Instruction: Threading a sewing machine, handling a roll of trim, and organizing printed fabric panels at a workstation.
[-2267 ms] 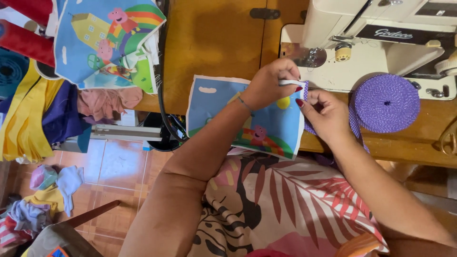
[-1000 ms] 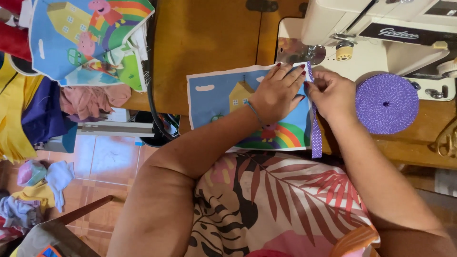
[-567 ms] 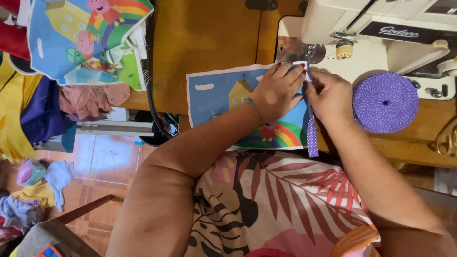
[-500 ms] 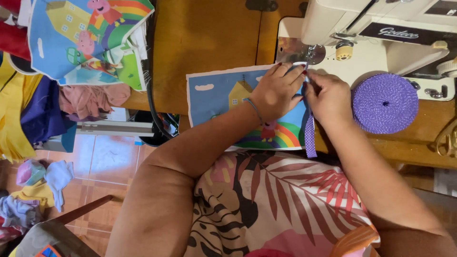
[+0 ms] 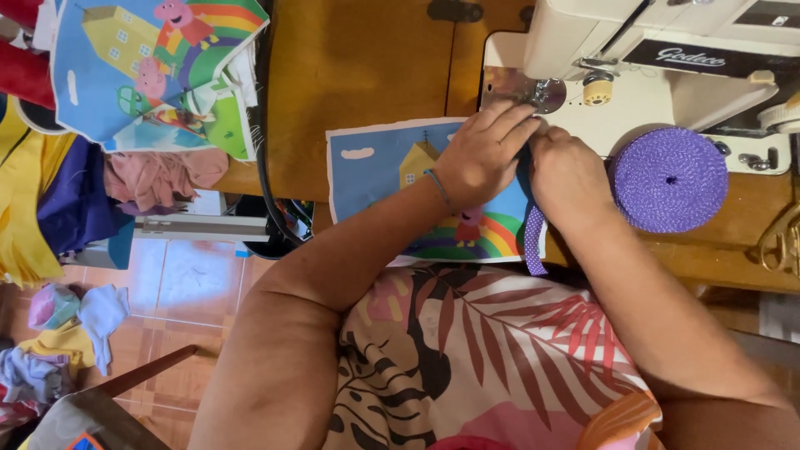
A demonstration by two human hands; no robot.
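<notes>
A printed cloth panel (image 5: 379, 171) with a blue sky, a house and a rainbow lies on the wooden sewing table (image 5: 358, 75). My left hand (image 5: 479, 154) presses flat on its right part, fingers reaching toward the sewing machine's needle plate (image 5: 521, 87). My right hand (image 5: 567, 175) rests beside it, fingers curled over the panel's right edge and a purple dotted strip (image 5: 534, 242) that hangs down toward my lap. The strip's upper end is hidden between my hands.
A cream sewing machine (image 5: 658, 58) stands at the back right, with a coiled roll of purple tape (image 5: 671, 179) in front of it. More printed panels (image 5: 158, 71) and coloured cloth (image 5: 42, 192) pile at the left. Scraps (image 5: 67, 333) lie on the tiled floor.
Both hands have slid the panel and the purple strip up toward the machine's needle plate. The strip's hanging end now sits closer to the table edge.
</notes>
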